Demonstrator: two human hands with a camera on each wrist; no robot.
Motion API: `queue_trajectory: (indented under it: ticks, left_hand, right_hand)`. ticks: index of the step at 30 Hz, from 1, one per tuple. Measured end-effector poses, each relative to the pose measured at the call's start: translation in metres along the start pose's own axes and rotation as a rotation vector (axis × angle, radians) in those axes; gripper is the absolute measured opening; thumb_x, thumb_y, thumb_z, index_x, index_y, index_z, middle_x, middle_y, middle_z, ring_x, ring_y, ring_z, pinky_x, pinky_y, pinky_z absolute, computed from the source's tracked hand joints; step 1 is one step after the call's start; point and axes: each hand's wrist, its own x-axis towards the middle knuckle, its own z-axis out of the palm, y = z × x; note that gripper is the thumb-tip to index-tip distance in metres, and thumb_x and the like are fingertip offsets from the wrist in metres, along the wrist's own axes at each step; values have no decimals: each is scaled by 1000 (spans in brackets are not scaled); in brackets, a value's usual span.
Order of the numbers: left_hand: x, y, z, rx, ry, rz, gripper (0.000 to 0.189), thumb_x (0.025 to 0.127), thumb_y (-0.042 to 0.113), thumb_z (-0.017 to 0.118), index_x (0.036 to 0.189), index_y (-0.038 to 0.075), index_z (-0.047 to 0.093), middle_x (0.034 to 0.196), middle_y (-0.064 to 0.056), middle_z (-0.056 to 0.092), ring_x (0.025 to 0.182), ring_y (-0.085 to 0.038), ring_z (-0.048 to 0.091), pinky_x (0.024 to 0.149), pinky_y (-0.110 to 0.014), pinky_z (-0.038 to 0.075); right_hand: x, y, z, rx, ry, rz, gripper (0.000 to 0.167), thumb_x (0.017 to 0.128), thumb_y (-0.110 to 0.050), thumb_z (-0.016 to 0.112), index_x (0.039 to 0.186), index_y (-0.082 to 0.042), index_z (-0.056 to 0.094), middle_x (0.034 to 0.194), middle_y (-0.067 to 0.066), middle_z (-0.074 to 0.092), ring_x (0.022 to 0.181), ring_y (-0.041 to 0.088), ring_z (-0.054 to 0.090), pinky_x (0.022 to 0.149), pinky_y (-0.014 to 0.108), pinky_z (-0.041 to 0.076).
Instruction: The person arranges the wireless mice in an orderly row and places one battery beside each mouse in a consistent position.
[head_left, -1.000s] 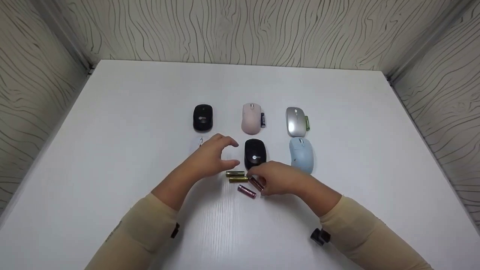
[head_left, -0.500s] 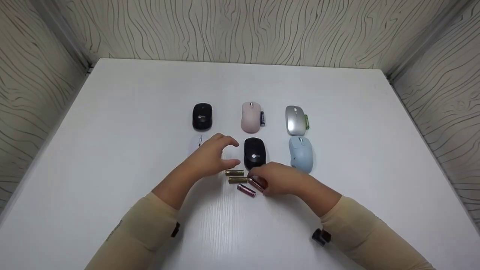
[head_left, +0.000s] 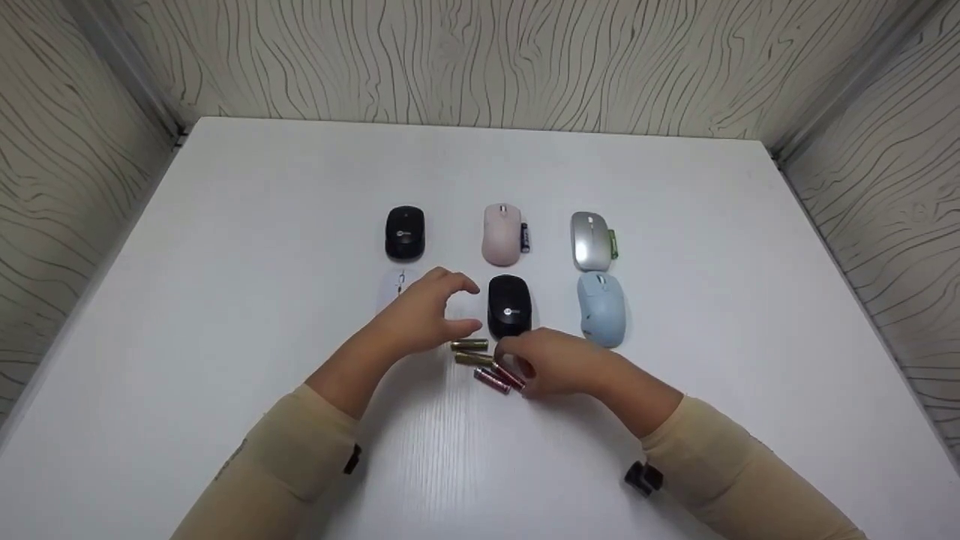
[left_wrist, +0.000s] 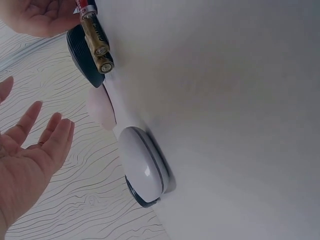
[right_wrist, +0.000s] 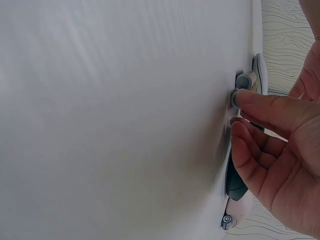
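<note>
My right hand (head_left: 559, 360) pinches a red battery (head_left: 510, 376) between thumb and index finger, close over the white table. A pinkish-red battery (head_left: 491, 380) lies slanted right beside it. Two gold batteries (left_wrist: 95, 37) lie side by side just beyond, their ends toward the left wrist camera. My left hand (head_left: 420, 311) hovers over a white mouse (head_left: 396, 283) and partly hides it, its thumb and fingers apart with nothing between them. In front of the right hand sits a black mouse (head_left: 509, 304).
A light blue mouse (head_left: 602, 309) stands right of the black one. Behind are another black mouse (head_left: 405, 233), a pink mouse (head_left: 502, 234) with a dark battery (head_left: 525, 237) at its side, and a silver mouse (head_left: 591, 241) with a green battery (head_left: 613, 244). Patterned walls (head_left: 480, 60) enclose the table.
The red battery has shifted slightly left with my right hand, up against the pinkish-red battery. The near gold battery has tilted slightly. My left hand has barely moved.
</note>
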Motion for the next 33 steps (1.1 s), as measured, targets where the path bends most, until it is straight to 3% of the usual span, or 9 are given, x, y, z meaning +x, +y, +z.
queue_trajectory:
  ticks: [15, 21, 33]
  left_hand:
    - [1, -2, 2, 19, -11, -17, 43, 81, 31, 68, 119, 15, 55, 122, -7, 51, 115, -21, 49, 97, -34, 39]
    - [1, -1, 2, 7, -16, -12, 43, 81, 30, 68, 119, 13, 55, 121, -8, 51, 115, -24, 49, 97, -35, 38]
    - [1, -5, 4, -24, -7, 23, 42, 81, 29, 68, 117, 11, 56, 119, -12, 52, 114, -25, 50, 97, -36, 38]
  right_hand:
    - [1, -4, -2, -35, -7, -47, 40, 71, -2, 69, 104, -22, 57, 74, -5, 56, 66, 11, 50, 58, 26, 43]
    - [1, -6, -3, -40, -23, 14, 39, 71, -9, 72, 104, -22, 56, 73, -5, 54, 67, 13, 50, 58, 28, 42]
    - [1, -8, 1, -96, -6, -18, 38, 69, -17, 76, 101, -21, 56, 71, -5, 52, 65, 12, 48, 56, 26, 40]
